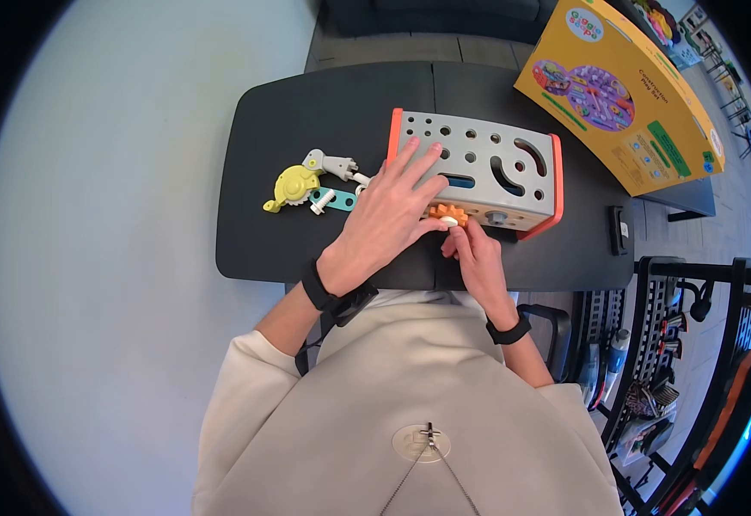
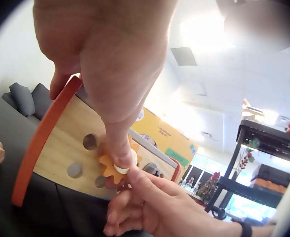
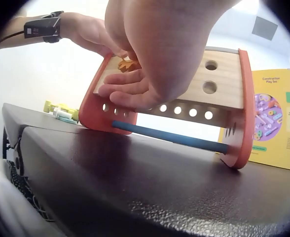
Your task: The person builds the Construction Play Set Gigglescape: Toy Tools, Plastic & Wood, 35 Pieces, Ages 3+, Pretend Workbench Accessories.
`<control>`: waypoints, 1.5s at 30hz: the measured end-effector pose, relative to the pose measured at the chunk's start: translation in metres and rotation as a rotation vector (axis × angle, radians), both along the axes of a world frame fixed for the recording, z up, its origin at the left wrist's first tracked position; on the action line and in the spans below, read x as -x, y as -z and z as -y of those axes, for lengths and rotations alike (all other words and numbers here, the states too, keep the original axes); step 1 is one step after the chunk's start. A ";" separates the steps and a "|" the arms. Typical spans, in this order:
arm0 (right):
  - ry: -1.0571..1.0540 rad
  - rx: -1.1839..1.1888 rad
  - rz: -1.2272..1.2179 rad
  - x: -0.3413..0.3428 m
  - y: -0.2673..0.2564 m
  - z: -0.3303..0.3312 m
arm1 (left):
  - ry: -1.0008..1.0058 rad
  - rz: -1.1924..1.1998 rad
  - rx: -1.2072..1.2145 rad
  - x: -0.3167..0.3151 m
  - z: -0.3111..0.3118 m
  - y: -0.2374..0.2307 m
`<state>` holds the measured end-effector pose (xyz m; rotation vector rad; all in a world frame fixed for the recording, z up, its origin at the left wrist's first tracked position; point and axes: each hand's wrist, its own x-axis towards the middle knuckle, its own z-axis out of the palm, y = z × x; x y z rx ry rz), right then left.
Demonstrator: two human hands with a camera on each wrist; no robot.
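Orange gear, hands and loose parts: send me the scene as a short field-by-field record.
orange gear: against the wooden side
white cap: at the gear's center
left hand: thumb on cap, fingers over gray top
right hand: touches cap's edge; full grip unclear
loose parts: yellow-green wheel, teal strip
yellow box: upright

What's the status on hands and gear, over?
Left hand: thumb pressing cap on orange gear. Right hand: fingertips at cap's edge. Gear against box side. White bolt off left, clear.
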<state>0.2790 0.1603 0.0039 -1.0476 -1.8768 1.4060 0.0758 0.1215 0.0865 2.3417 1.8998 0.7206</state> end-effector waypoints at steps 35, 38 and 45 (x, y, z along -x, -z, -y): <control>0.093 -0.940 0.396 -0.047 -0.027 -0.035 | -0.647 -0.046 0.060 0.110 0.101 0.106; 0.096 -0.934 0.398 -0.046 -0.027 -0.035 | -0.635 0.023 -0.006 0.106 0.097 0.099; 0.122 -0.945 0.376 -0.044 -0.022 -0.034 | -0.429 0.730 0.041 0.084 0.060 0.066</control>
